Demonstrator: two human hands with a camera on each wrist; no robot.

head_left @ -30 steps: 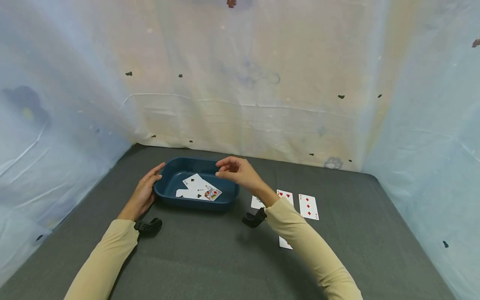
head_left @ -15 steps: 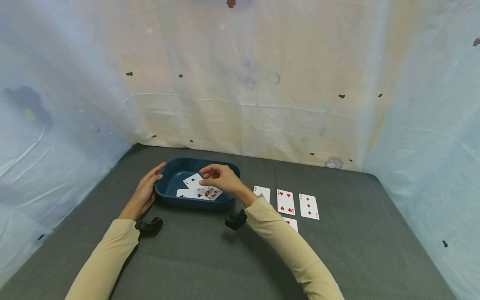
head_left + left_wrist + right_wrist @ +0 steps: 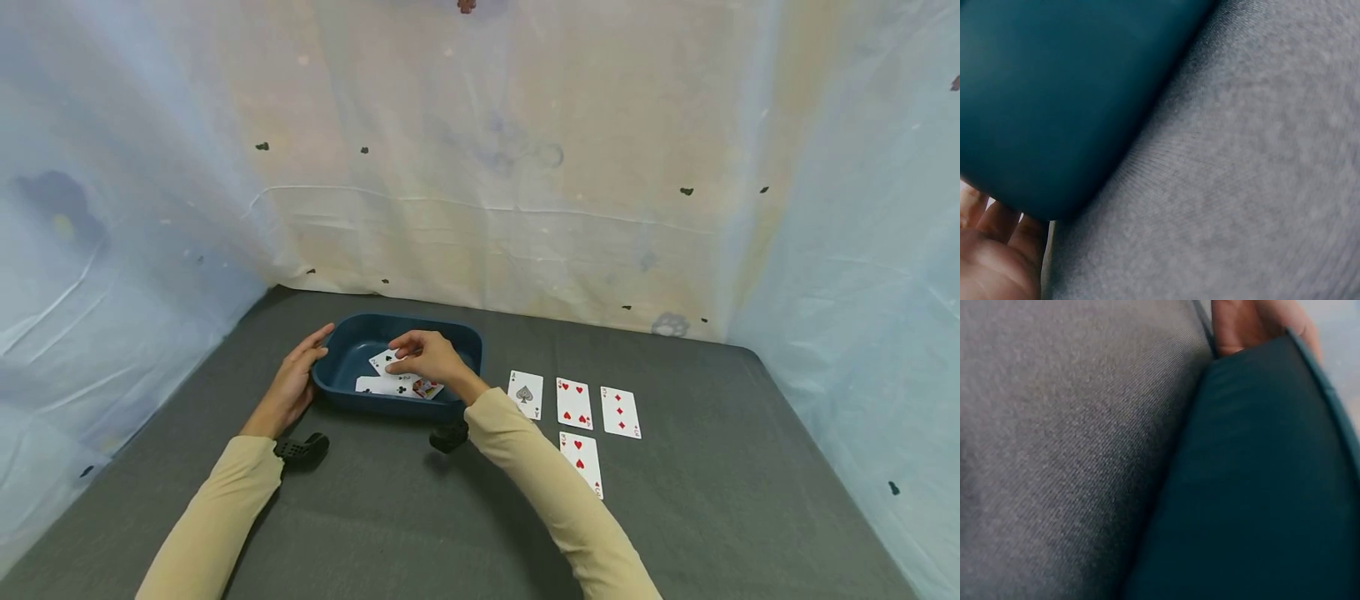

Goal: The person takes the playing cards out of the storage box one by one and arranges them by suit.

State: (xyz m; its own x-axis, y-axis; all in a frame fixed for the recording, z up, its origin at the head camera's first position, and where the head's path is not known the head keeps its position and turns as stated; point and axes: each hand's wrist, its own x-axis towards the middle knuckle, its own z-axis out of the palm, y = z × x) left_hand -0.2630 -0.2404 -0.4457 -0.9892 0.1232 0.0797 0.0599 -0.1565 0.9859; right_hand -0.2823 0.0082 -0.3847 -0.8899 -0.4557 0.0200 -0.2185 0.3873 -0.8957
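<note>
A dark blue plastic bin (image 3: 397, 405) stands on the grey cloth with several playing cards in it. My left hand (image 3: 288, 385) rests along its left end, thumb at the rim; the left wrist view shows those fingers (image 3: 1027, 236) against the outer wall. Inside the bin my right hand (image 3: 429, 358) hovers low, thumb and fingertips apart over a black-suit card (image 3: 379, 362). Another card, of clubs (image 3: 375, 384), lies in front of it, and a face card (image 3: 427, 388) is at the right. The right fingertips partly cover the cards. The right wrist view shows mostly the bin's outer wall (image 3: 1260, 456).
Right of the bin, an ace of spades (image 3: 525, 395), a hearts card (image 3: 574, 405) and a three of diamonds (image 3: 620, 412) lie face up in a row. Below them is another hearts card (image 3: 581, 458), partly behind the right sleeve. A pale curtain (image 3: 480, 250) hangs behind the table.
My right hand has moved left and down, from over the bin's right end to the cards inside. The cards on the right have come into fuller view. The left hand keeps its place.
</note>
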